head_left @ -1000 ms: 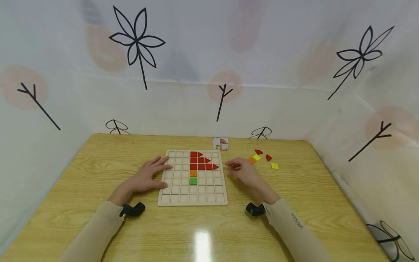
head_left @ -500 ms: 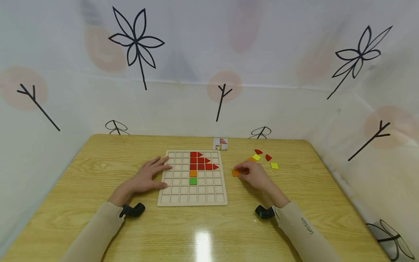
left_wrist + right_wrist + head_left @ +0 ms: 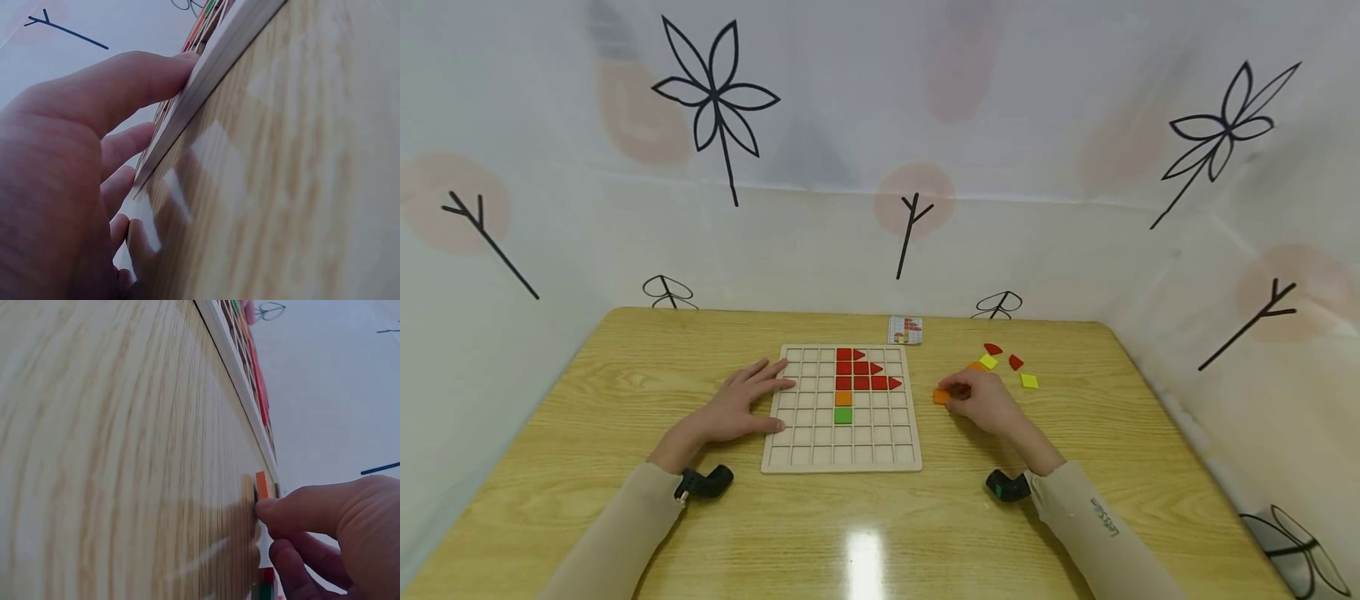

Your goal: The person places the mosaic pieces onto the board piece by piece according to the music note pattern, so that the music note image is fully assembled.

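My left hand rests with spread fingers on the left edge of a pale wooden grid board. In the left wrist view its thumb lies along the board's rim. To the board's right, my right hand pinches an orange square tile between thumb and fingers. This tile is close over the table in the right wrist view. On the board, red squares and red triangles form three rows. Below them sit an orange tile and a green tile.
Beyond the right hand lie another orange piece, a yellow tile, two red curved-edge pieces and a second yellow tile. A small pattern card lies behind the board. Patterned cloth hangs around the table.
My right hand has drawn back rightward from beside the board's edge, and the orange tile now shows at its fingertips. It has held nearly still over the last half second. The left hand stays put.
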Motion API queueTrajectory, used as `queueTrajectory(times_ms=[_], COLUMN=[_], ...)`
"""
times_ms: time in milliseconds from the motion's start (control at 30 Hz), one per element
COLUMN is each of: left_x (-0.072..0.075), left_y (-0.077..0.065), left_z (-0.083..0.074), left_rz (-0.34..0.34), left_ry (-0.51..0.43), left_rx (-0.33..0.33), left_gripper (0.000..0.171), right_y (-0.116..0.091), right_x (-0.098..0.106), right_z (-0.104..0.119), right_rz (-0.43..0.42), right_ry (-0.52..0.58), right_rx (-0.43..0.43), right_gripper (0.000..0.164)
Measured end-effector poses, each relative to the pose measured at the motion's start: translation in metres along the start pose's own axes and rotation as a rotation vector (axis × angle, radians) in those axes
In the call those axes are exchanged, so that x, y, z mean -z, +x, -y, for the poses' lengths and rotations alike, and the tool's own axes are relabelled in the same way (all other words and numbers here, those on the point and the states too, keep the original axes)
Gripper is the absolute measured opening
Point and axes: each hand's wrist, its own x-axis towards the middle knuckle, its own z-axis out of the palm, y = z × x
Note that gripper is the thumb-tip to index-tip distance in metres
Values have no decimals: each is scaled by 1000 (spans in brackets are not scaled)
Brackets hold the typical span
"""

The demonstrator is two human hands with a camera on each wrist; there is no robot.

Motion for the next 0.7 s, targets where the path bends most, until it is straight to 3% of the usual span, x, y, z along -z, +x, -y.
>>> queueTrajectory(times_ms=[333, 700], left_x=[2, 4], left_y=[0, 0], left_z=[-3, -3], left_rz=[17, 14], left_ry=[-2, 2], left_rx=[6, -7], left_gripper=[72, 71], right_y=[5, 10], right_x=[-8, -30], right_z=[12, 43], right_rz=[14, 85], right_ry=[-2, 63], right_rx=[63, 79], right_gripper=[26, 26])
